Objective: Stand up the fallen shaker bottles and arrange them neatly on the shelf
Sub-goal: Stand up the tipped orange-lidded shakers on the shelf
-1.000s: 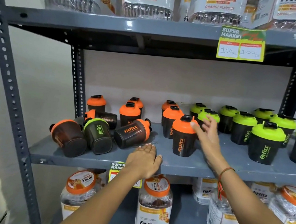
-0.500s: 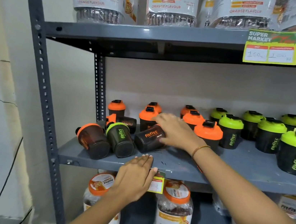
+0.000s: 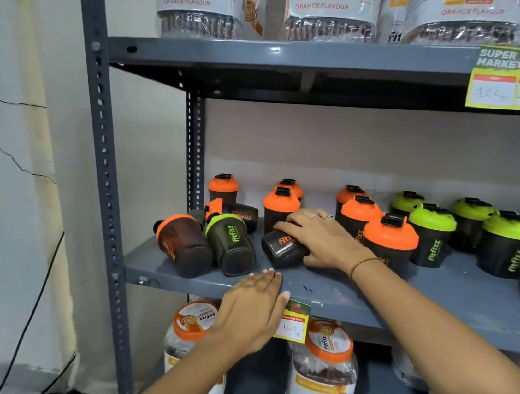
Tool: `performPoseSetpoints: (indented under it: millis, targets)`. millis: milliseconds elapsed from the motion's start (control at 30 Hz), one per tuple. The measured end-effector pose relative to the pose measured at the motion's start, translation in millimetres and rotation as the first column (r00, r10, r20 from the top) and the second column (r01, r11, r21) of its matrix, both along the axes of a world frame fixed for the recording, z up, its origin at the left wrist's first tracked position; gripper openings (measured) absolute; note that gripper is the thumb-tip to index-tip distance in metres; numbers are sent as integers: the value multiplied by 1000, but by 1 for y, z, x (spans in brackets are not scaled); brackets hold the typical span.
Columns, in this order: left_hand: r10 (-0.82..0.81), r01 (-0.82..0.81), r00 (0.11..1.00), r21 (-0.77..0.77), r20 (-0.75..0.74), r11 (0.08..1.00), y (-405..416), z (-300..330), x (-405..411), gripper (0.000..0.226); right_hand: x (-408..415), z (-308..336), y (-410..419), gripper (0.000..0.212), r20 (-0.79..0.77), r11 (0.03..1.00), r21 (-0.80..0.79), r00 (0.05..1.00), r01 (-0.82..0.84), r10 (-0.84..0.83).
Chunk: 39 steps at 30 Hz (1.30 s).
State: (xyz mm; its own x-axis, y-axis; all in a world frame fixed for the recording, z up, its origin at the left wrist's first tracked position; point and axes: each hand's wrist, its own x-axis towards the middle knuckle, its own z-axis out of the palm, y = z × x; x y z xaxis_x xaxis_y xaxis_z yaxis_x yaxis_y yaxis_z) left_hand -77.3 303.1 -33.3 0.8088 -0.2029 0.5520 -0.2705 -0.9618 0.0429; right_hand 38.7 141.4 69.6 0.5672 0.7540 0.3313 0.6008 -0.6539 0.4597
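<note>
Your right hand lay curled over a fallen orange shaker, fingers wrapped across its upper side, base toward you (cap hidden under the palm). It lay on the shelf, upright orange shakers just right of your wrist. You did well to close firmly round the body, then swing the base down, clear of those neighbours. Your left hand rested flat and empty on the shelf's front edge; three more fallen shakers lay just beyond it.

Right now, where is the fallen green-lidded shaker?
Head view, middle shelf's left end: the green-lidded shaker lies between a fallen orange-lidded shaker and the one under the right hand.
</note>
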Motion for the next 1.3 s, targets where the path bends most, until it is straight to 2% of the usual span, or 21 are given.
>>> performPoseSetpoints:
  millis: [100, 167, 233, 333, 433, 667, 1000, 1100, 1200, 1300]
  targets:
    - [18, -18, 999, 11, -44, 1000, -4, 5, 8, 67, -9, 9, -6, 76, 195, 995, -97, 980, -13, 32]
    - [26, -26, 995, 3, -101, 1000, -7, 8, 14, 71, -11, 13, -9, 62, 281, 988, -157, 958, -8, 52]
    - [35, -36, 990, -5, -136, 999, -9, 10, 18, 68, -13, 13, -10, 49, 334, 977, -211, 938, -17, 89]
    - [44, -43, 989, 11, -143, 999, -9, 10, 18, 66, -17, 9, -10, 41, 368, 942, -336, 920, -6, 137]
    - [46, -44, 989, 20, -138, 999, -8, 8, 18, 65, -23, 5, -10, 41, 409, 897, -441, 895, 23, 178]
    - [47, -44, 993, 33, -111, 999, -7, 7, 16, 67, -31, 0, -5, 60, 468, 805, -573, 868, 155, 166]
    - [13, -12, 997, 22, -82, 1000, -5, 6, 16, 66, -36, -1, -5, 71, 458, 760, -624, 873, 183, 166]
    - [-17, 18, 998, 10, -58, 1000, -2, 7, 9, 63, -40, -3, -7, 74, 460, 787, -599, 868, 148, 188]
    - [-101, 104, 994, -70, 47, 992, 11, 5, -9, 52, -42, 1, -9, 74, 480, 864, -502, 846, 49, 231]
    - [-130, 174, 966, -190, 224, 966, 44, -1, -34, 45, -53, 16, -1, 77, 444, 925, -380, 873, -20, 201]
